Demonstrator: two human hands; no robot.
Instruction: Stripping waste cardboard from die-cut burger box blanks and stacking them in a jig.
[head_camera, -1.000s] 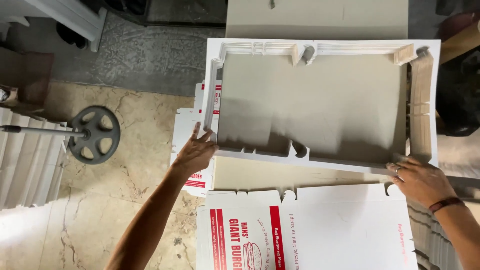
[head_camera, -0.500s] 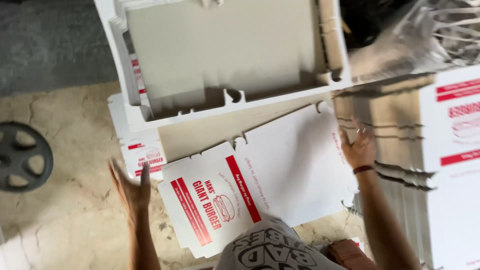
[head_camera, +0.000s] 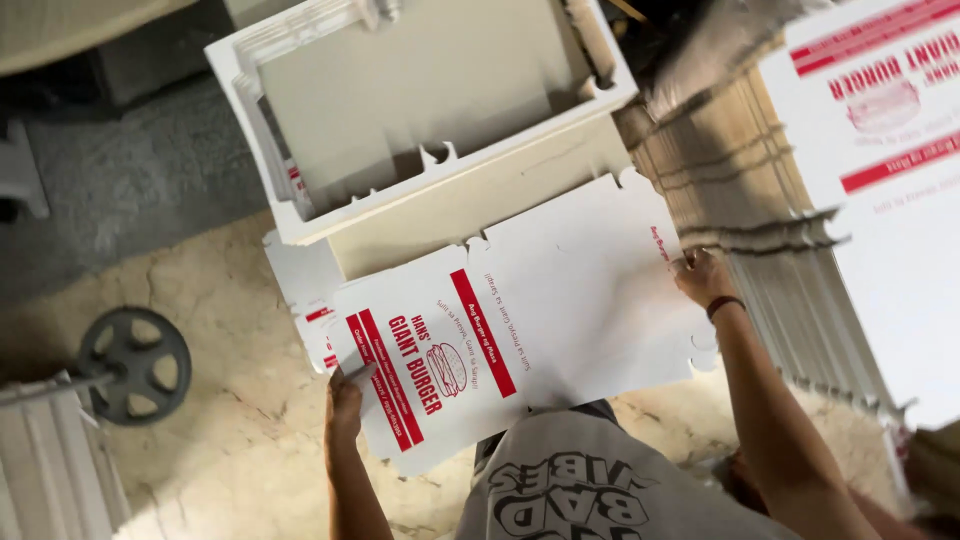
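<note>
Head view: the flat carton blank (head_camera: 520, 330), just below the folded tray (head_camera: 420, 110), is now gripped by both hands, left hand (head_camera: 345, 400) and right hand (head_camera: 703, 277), having been released earlier.

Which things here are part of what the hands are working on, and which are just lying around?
In hand:
- flat white carton blank with red print, held at its edges by the left hand and right hand
- folded-up tray just beyond it
- tall stack of flat blanks on the right

Lying about:
- dark metal wheel on the floor
- stone floor
</note>
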